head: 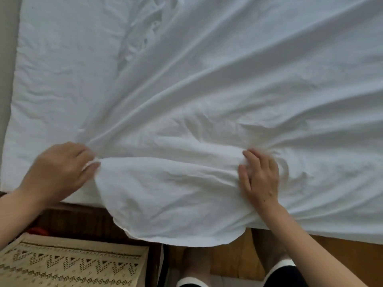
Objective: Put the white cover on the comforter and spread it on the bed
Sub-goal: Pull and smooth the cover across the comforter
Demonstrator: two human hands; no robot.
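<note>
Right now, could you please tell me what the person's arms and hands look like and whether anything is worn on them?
Both forearms are bare, no sleeves showing. The left hand and right hand wear no gloves, and no rings or watch show.

Both forearms are bare from the lower frame edges up to the wrists, with no sleeves showing, and neither wrist carries a watch or bracelet. The left hand (60, 172) and the right hand (260, 179) wear no gloves, and no rings can be made out on the fingers that show. At the bottom, the legs are clad in a black garment (284, 276) whose hem is edged with a white band (190, 281) on each leg.
</note>
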